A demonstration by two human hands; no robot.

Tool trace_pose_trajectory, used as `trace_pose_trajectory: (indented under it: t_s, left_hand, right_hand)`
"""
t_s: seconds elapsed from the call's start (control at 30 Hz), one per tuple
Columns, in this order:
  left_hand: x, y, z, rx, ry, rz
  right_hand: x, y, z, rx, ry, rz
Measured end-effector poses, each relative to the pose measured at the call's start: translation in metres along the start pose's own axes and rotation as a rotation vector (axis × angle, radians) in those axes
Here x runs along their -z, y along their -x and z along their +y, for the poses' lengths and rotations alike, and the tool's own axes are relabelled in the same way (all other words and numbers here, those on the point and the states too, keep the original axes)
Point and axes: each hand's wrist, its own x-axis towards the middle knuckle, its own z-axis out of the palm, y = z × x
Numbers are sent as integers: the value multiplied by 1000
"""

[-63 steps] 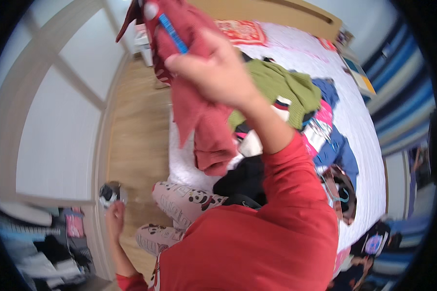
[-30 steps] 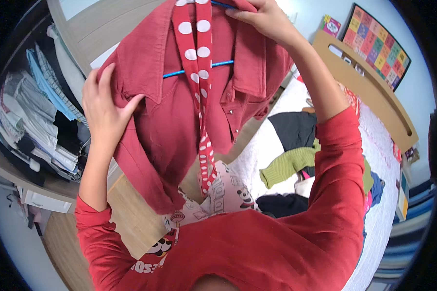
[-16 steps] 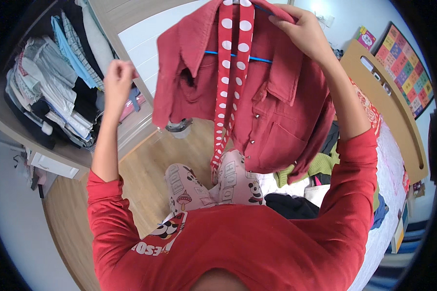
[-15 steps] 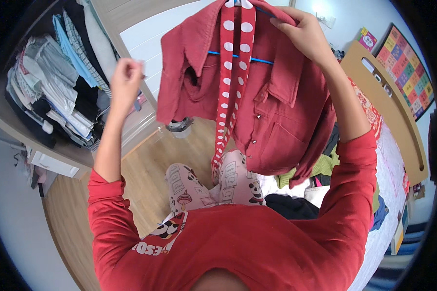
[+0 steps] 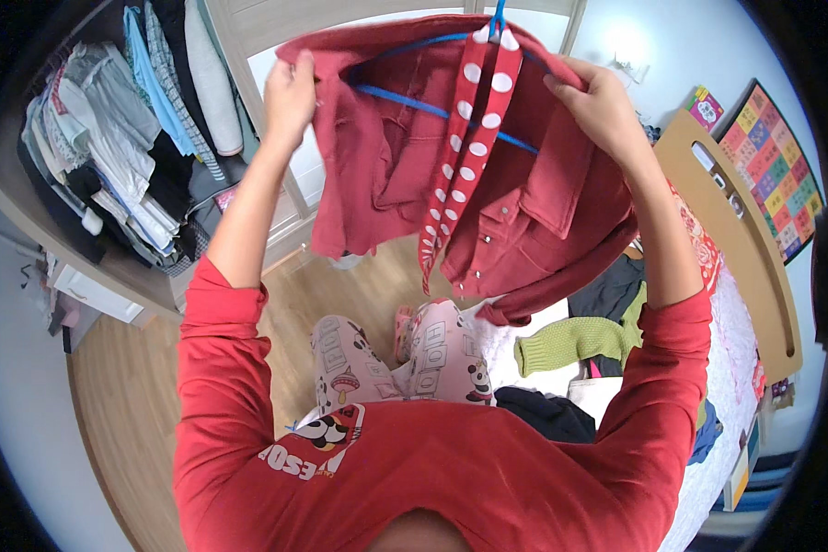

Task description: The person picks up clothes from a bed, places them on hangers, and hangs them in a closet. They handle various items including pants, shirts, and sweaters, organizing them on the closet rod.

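Note:
A dark red jacket (image 5: 534, 207) with metal buttons hangs raised in front of me on a blue hanger (image 5: 403, 99). My left hand (image 5: 290, 99) is closed on the jacket's left shoulder edge. On the other side, my right hand (image 5: 598, 103) pinches the right shoulder near the collar. A red scarf-like strip with white dots (image 5: 465, 147) is draped at the hanger's hook and dangles down the jacket's open front. The blue hook sticks up above the strip, with neither hand on it. Part of the hanger is hidden inside the cloth.
To the left stands an open wardrobe (image 5: 239, 20) with several hanging clothes (image 5: 110, 138). A bed (image 5: 741, 340) with a tan headboard (image 5: 782, 304) is on the right. On it lie a green knitted garment (image 5: 570, 345) and a black cloth (image 5: 543, 414). Wooden floor (image 5: 129, 377) lies below.
My left hand has moved from free air up and right onto the jacket's left shoulder. The jacket is now spread wider, and the dotted strip has shifted right with the hook.

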Motion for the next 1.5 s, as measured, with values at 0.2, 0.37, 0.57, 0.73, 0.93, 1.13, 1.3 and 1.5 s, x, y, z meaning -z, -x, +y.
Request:
trace_pose_trajectory:
  t_s: [0.2,0.37,0.57,0.73,0.93,1.13,1.3,1.5]
  left_hand:
    - [-36,31,85,-228,309,-293]
    - [14,58,107,-252,-125,-996]
    - [47,21,115,-897,-652,-183]
    - [56,35,111,-298,-644,-468]
    - [83,29,86,-149,-535,-322]
    - [101,24,70,-46,-430,-244]
    - [111,24,51,86,-277,-221]
    - [110,17,5,-527,-838,164]
  right_hand:
    - [-55,0,-17,63,-146,-71]
    - [-47,5,-13,45,-431,2]
    - [-35,15,-30,103,-651,6]
    - [-40,6,-30,293,-365,69]
    - [-39,-4,-18,389,85,226]
    - [-58,-20,-8,217,-173,-171]
    - [-92,-44,-18,205,-235,-174]
    - [-149,-83,-43,58,-318,-49]
